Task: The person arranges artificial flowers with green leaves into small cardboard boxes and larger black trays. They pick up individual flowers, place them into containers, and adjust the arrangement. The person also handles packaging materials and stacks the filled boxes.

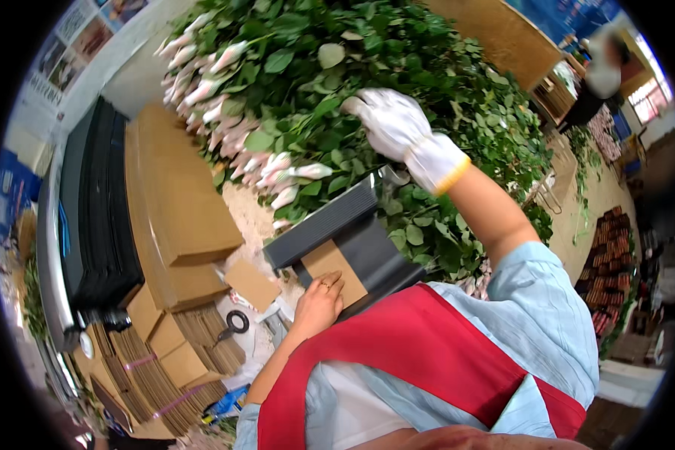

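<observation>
My left hand (pixel 320 300) is bare, with a ring on one finger. Its fingers lie flat on a tan cardboard piece (pixel 349 281), which rests on a dark grey sheet (pixel 375 251). At the sheet's far side runs a ribbed dark grey bar (pixel 322 223). My right hand (pixel 390 124), in a white glove with a yellow cuff edge, reaches over a big heap of leafy green stems (pixel 300 82). Its fingers are curled among the leaves; whatever they grip is hidden. Pale pink-and-white wrapped flower heads (pixel 225 135) stick out along the heap's left side.
To the left stand a large cardboard box (pixel 176 187) and a stack of black sheets (pixel 101 202). Nearer lie folded cardboard bundles (pixel 150 375), a tape roll (pixel 238 322) and a loose cardboard piece (pixel 252 284). Another person (pixel 600 75) stands at the far right.
</observation>
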Motion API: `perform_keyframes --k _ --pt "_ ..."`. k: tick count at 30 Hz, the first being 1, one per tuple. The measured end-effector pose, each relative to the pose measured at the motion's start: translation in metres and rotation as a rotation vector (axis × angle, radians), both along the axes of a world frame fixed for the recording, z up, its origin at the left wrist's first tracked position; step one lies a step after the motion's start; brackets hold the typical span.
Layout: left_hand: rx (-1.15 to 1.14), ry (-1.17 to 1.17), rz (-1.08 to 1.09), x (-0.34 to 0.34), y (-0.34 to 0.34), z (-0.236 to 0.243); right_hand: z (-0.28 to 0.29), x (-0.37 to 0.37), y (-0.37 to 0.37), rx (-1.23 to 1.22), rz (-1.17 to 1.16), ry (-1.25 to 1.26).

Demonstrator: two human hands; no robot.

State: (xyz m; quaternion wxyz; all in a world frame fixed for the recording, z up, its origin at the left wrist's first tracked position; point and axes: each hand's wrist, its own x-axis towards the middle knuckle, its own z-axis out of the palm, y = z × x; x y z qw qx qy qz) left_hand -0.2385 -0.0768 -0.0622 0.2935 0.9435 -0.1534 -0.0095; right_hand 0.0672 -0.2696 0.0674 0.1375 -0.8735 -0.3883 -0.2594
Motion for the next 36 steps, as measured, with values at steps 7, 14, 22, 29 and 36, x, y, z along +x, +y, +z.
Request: perform_keyframes --k 7,14,22,29,36 --pt "-0.015 0.088 0.037 0.004 0.007 0.003 -0.030 0.067 -0.017 -0.462 -0.277 0.069" --pt "-0.247 0.064 0.098 -0.003 0.011 -0.026 0.101 0.050 -0.097 -0.194 -0.405 -0.324" --pt "-1.667 0.660 -0.087 0.018 0.046 -0.054 -0.004 -0.169 -0.118 -0.613 -0.269 0.321" --pt "-0.425 0.224 -0.113 -0.013 0.038 -0.033 0.017 -0.088 -0.101 -0.204 -0.253 0.515" --pt "-0.481 0.358 0.064 -0.015 0.033 -0.026 -0.063 0.067 0.018 -0.694 -0.257 0.589"
